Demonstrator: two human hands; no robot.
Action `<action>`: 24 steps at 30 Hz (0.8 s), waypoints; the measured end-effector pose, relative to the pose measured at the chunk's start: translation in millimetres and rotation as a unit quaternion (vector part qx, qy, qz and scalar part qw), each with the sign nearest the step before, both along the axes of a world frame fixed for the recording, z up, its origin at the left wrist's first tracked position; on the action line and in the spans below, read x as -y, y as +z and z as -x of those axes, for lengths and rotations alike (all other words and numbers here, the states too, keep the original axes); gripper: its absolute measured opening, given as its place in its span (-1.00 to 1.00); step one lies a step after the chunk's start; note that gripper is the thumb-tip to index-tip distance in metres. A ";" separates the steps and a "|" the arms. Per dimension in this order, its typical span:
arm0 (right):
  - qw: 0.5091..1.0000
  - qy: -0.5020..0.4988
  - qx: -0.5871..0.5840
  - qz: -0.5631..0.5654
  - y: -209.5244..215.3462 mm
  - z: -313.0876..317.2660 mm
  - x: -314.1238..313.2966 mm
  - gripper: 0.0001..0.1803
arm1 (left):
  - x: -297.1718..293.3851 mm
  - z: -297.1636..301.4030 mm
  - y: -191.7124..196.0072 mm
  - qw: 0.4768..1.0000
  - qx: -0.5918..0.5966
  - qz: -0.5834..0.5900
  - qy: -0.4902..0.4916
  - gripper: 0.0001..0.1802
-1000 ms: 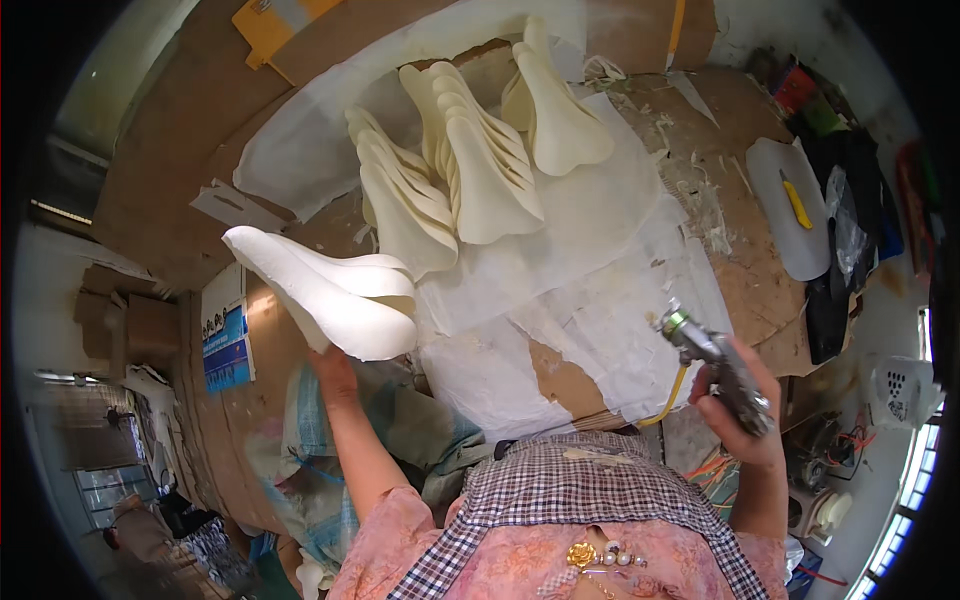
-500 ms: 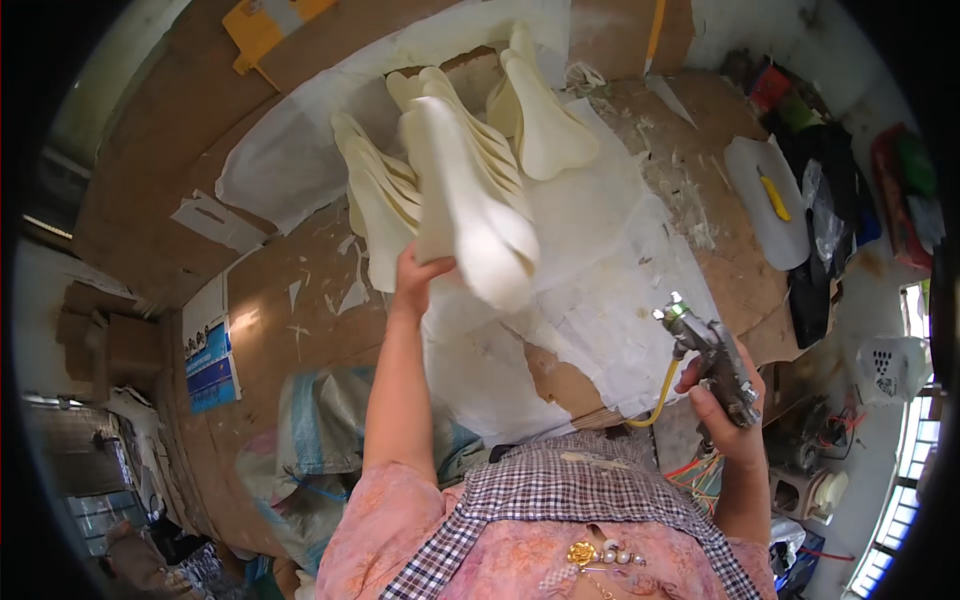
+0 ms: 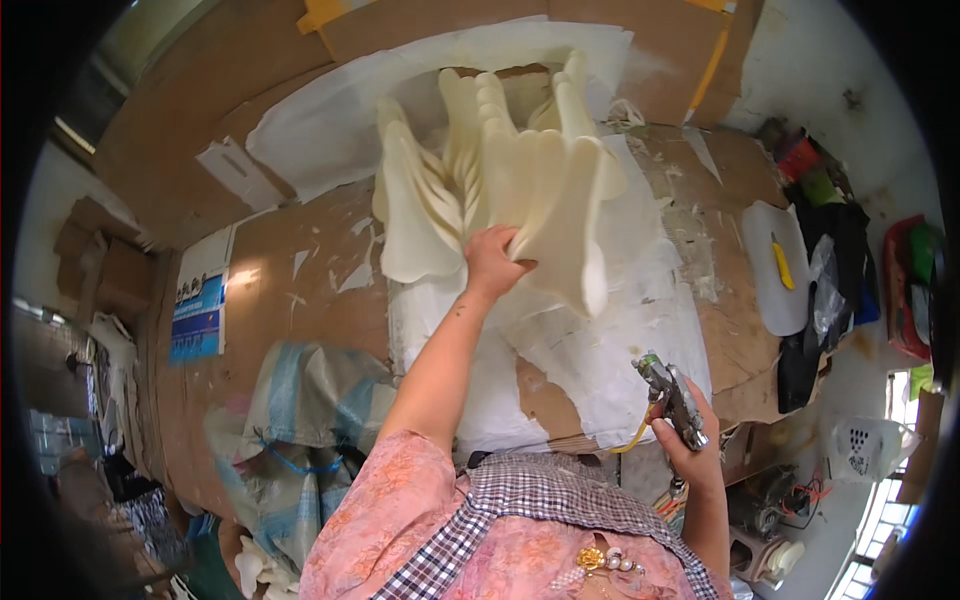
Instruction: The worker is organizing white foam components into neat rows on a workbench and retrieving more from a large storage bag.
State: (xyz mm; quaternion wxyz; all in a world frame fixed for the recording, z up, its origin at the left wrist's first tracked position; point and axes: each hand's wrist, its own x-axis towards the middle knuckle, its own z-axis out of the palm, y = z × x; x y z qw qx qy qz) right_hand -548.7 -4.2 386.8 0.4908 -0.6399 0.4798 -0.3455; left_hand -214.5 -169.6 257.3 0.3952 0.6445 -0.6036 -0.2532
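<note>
My left hand (image 3: 490,260) reaches to the middle of the work surface, its fingers closed on the near edge of a fanned bunch of cream insoles (image 3: 562,215). More cream insoles (image 3: 415,215) stand overlapped just left of that hand, leaning toward the back. White paper sheets (image 3: 480,375) lie beneath them. At the near right, my right hand (image 3: 692,440) is wrapped round a metal spray gun (image 3: 670,392), its nozzle end toward the insoles. From the gun a yellow hose (image 3: 634,438) runs down. Part of the left fingers is hidden behind the insoles.
Torn paper scraps litter the cardboard-covered table (image 3: 320,300). A yellow utility knife (image 3: 782,264) rests on a pale plate (image 3: 762,312) at the right, beside dark bags (image 3: 800,370). A striped woven sack (image 3: 300,400) bulges at the near left. Cardboard (image 3: 430,30) lines the back.
My left hand has moved right with the insoles, which now stand fanned among the others. The spray gun stays in my right hand, slightly lower and turned. The view has shifted.
</note>
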 end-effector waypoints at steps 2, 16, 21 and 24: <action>0.999 0.030 -0.001 -0.016 -2.5 -10.5 6.1 -0.36 | -31.3 0.7 30.9 0.992 0.081 0.063 0.068 -0.41; 0.962 0.272 0.020 -0.029 -3.9 -78.2 9.8 -0.46 | -515.8 -168.4 117.7 0.641 -0.317 0.387 0.582 -0.21; 0.946 0.324 0.026 -0.014 36.2 -62.7 8.8 -0.44 | -715.0 -206.5 59.3 0.402 0.028 0.223 0.888 0.21; 0.973 0.228 0.042 0.021 45.7 -69.5 4.1 -0.42 | -533.0 -166.7 59.2 0.476 0.101 0.168 0.857 -0.05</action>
